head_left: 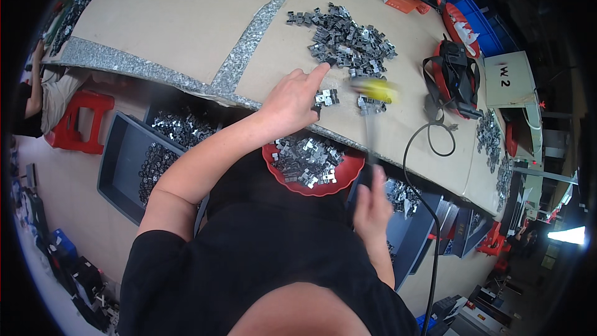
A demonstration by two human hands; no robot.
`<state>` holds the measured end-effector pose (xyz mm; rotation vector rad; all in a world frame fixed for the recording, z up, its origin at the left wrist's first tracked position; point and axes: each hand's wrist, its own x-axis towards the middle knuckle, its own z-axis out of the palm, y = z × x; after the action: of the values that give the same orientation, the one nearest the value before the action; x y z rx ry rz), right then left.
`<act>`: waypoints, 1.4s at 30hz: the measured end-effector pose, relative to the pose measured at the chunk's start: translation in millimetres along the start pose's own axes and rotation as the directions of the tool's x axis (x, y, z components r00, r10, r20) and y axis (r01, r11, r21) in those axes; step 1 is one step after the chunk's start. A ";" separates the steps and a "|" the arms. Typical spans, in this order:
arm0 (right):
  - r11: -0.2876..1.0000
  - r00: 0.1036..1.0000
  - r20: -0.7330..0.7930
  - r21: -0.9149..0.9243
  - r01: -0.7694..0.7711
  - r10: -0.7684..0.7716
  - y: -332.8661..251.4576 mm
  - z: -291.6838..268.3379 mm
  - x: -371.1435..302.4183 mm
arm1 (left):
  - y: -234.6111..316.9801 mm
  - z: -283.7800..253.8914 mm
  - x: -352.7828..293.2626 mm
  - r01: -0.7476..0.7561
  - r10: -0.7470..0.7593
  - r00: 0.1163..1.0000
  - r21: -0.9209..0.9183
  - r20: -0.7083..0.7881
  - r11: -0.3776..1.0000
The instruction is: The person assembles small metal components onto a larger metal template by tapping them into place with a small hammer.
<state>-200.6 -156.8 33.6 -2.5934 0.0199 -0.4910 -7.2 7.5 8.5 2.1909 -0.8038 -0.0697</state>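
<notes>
My left hand [292, 101] rests at the table's near edge. Its index finger reaches toward a dark metal piece beside the pile, and its thumb is apart from it. Small silver metal clips [326, 97] lie between finger and thumb. Closed round the black handle of a hammer, my right hand [372, 208] is over the table's front edge. The hammer's yellow head [376, 90] is smeared by motion, above or near another small group of clips [371, 107]. A large pile of metal clips [351, 40] lies just beyond. In my lap sits a red scalloped bowl [305, 190] full of clips.
Grey bins [118, 168] with metal parts stand below the table on both sides. A black strapped device [457, 78] lies on the right, with a black cable [407, 149] hanging over the edge. At left, another person's arm [35, 87] shows near a red stool [81, 121].
</notes>
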 end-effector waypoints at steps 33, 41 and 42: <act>0.802 0.920 0.148 0.452 -0.390 0.363 11.9 11.3 -10.9 | -35.5 0.9 51.7 0.007 -0.004 0.990 0.028 -0.141 1.000; 0.820 0.925 0.132 0.429 -0.377 0.356 12.7 7.6 -16.8 | -40.4 -17.8 26.3 -0.101 0.092 0.988 -0.069 -0.126 0.992; 0.826 0.928 0.130 0.425 -0.371 0.350 12.4 7.4 -16.8 | -37.1 -17.6 20.7 -0.108 0.104 0.993 -0.086 -0.059 0.990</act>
<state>-212.9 -162.4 16.0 -2.0799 0.3400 -0.2551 34.0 25.5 -1.0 2.0543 -0.8685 0.0076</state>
